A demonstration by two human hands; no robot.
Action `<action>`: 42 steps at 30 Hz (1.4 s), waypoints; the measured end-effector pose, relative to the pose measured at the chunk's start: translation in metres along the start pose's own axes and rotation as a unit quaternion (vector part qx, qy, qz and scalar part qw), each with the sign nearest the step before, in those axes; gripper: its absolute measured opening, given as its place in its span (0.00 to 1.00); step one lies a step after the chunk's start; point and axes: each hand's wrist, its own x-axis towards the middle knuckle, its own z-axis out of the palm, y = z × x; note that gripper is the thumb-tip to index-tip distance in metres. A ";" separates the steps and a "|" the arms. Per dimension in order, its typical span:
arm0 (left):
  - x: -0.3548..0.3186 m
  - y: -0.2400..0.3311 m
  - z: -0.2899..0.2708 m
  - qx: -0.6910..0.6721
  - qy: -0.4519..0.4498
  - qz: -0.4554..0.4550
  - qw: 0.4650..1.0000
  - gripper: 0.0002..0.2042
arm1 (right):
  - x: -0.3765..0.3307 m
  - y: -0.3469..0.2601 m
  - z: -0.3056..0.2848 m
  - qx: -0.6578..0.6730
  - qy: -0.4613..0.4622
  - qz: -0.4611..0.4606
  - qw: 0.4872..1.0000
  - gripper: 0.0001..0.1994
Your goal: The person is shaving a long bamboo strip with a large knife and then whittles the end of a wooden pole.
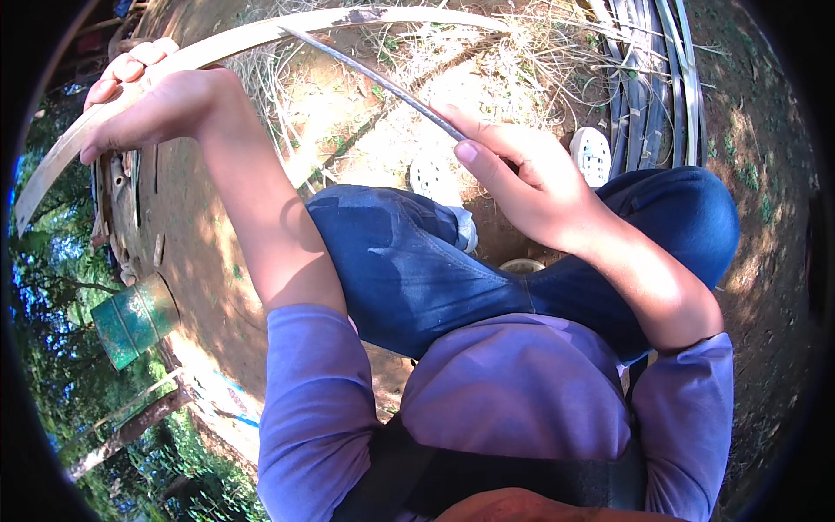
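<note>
My left hand [161, 104], raised at the upper left, is closed around a long pale bamboo strip [248, 42]. The strip bows in an arc from the left rim across the top of the view, with a dark patch along its middle. In my right hand [535, 178], above my knees, is a knife with a long thin blade [374, 76] seen almost edge-on; my fingers hide its handle. The blade slants up and left, and its tip meets the strip's lower edge in the picture. Whether it touches the strip I cannot tell.
Pale curled shavings [557, 56] litter the sunlit ground ahead of my white shoes [591, 152]. Long dark strips [644, 87] lie bundled at the upper right. Off to the left are a green drum [135, 320], a small piece of wood [159, 250] and leafy plants.
</note>
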 end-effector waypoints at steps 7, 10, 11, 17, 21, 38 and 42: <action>0.007 -0.003 -0.010 -0.020 0.002 -0.018 1.000 0.34 | 0.005 0.034 -0.010 0.028 0.003 0.118 0.993 0.12; 0.004 -0.006 -0.007 -0.011 0.002 -0.007 1.000 0.34 | 0.002 0.020 0.004 -0.001 0.038 0.046 0.998 0.13; 0.003 -0.006 -0.004 -0.008 -0.001 -0.003 1.000 0.34 | 0.001 0.022 0.000 0.004 0.018 0.061 0.998 0.14; 0.005 -0.005 -0.009 -0.011 0.019 -0.001 1.000 0.34 | 0.005 0.040 -0.006 0.002 0.024 0.071 0.997 0.14; 0.002 -0.008 -0.005 0.010 0.005 0.004 1.000 0.33 | 0.004 0.031 -0.010 0.008 -0.001 0.103 0.995 0.13; 0.002 -0.004 -0.007 -0.025 0.012 -0.024 0.999 0.34 | 0.003 0.029 -0.012 0.022 -0.012 0.125 0.992 0.16; 0.002 0.000 -0.005 -0.016 0.009 -0.023 1.000 0.35 | 0.001 0.021 -0.005 0.031 -0.015 0.071 0.997 0.16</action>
